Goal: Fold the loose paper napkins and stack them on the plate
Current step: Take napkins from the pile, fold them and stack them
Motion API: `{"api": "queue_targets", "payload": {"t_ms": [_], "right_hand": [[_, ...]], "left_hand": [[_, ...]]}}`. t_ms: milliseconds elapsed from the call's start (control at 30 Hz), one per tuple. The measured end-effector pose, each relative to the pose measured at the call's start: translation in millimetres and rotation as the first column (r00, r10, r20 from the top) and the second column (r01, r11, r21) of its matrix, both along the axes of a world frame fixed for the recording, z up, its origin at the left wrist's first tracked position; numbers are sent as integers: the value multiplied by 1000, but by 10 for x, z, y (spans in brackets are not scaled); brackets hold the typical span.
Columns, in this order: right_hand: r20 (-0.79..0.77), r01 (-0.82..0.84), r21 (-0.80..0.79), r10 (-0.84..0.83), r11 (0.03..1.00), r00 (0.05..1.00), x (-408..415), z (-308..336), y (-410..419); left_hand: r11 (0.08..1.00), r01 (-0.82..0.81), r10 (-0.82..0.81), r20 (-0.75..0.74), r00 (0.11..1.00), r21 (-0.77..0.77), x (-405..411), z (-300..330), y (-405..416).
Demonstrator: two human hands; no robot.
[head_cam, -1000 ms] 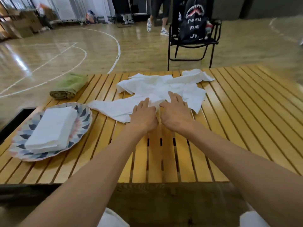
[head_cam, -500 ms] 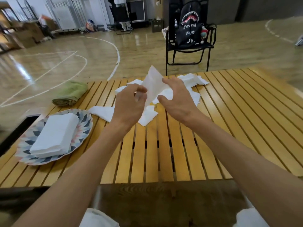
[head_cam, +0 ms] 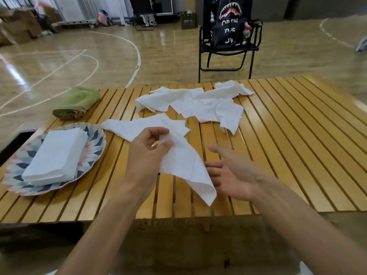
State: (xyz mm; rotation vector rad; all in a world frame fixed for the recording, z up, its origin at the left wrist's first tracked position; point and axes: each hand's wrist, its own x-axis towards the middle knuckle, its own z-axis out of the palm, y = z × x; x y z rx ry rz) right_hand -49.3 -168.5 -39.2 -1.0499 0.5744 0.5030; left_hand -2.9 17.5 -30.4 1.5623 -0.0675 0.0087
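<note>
Polished wooden gym flooring with white court lines lies behind a slatted yellow wooden tabletop (head_cam: 288,147), where a rolled green towel (head_cam: 77,103) is set beyond a patterned round plate (head_cam: 95,142) carrying a stack of folded white napkins (head_cam: 57,153). One white paper napkin (head_cam: 184,165) is pinched in the grip of the left hand (head_cam: 147,155) above the tabletop, the right hand (head_cam: 232,175) spread open just beside it, while a loose pile of white napkins (head_cam: 198,104) is left farther back. "OPEN" is read on a black shark-mouth backpack (head_cam: 228,22) on a black folding chair (head_cam: 226,54).
</note>
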Motion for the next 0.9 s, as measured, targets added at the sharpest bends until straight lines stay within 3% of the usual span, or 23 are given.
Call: {"api": "queue_targets", "payload": {"t_ms": [100, 233, 300, 367, 433, 600, 800, 900], "right_hand": [[-42, 14, 93, -10, 996, 999, -26, -124, 28], [44, -22, 115, 17, 993, 999, -33, -201, 110], [219, -33, -77, 50, 996, 974, 15, -216, 114], [429, 4, -346, 155, 938, 890, 78, -128, 47], [508, 46, -429, 199, 902, 838, 123, 2, -52], [485, -101, -405, 307, 909, 819, 54, 119, -169], [513, 75, -183, 30, 980, 858, 53, 108, -222], [506, 189, -159, -85, 969, 858, 57, 87, -252]], "left_hand": [[990, 78, -86, -71, 994, -116, 11, 21, 40], [921, 155, -232, -182, 956, -357, 17, 50, 105], [858, 215, -351, -227, 909, -466, 36, 88, 146], [830, 281, -434, -242, 868, -481, 55, 116, 179], [820, 321, -476, -254, 842, -473, 65, 134, 187], [850, 298, -460, -338, 821, -435, 53, 105, 166], [822, 99, -386, -420, 821, -562, 33, 116, 163], [853, 153, -368, -365, 855, -499, -2, 83, 108]]}}
